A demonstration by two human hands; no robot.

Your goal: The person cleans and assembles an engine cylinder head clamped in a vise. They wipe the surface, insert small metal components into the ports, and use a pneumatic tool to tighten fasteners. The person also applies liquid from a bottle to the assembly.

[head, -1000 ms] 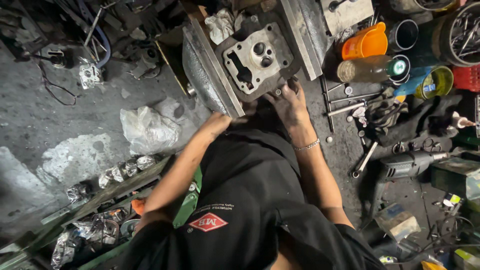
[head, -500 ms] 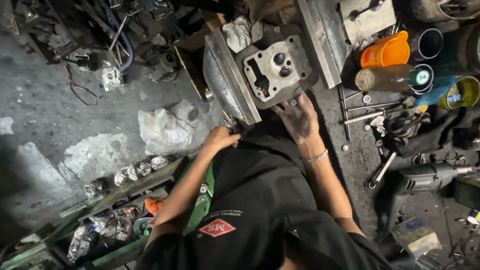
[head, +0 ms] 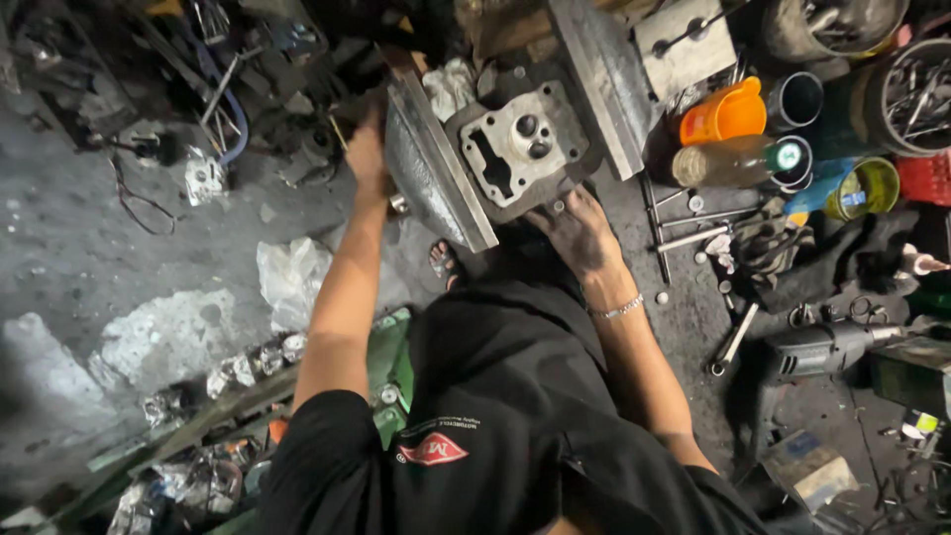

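Observation:
A grey metal engine cylinder head (head: 517,144) lies on the dirty floor between two steel bars, a slanted bar (head: 434,168) on its left and another bar (head: 594,84) on its right. My right hand (head: 575,230), black with grease and with a bracelet at the wrist, rests flat on the floor at the head's near edge, fingers spread and touching it. My left hand (head: 365,159) is stretched out to the left of the slanted bar, against its outer side; whether it grips anything is hidden.
An orange jug (head: 723,114), a bottle (head: 728,160), cans and tubs with tools stand at the right. Wrenches and rods (head: 693,233) lie by my right arm, a power drill (head: 827,347) further right. Crumpled white plastic (head: 292,277), cables and scrap lie at the left.
My left hand has moved from near my knee up and outward to the far side of the slanted bar. My right hand has stayed at the cylinder head's near edge.

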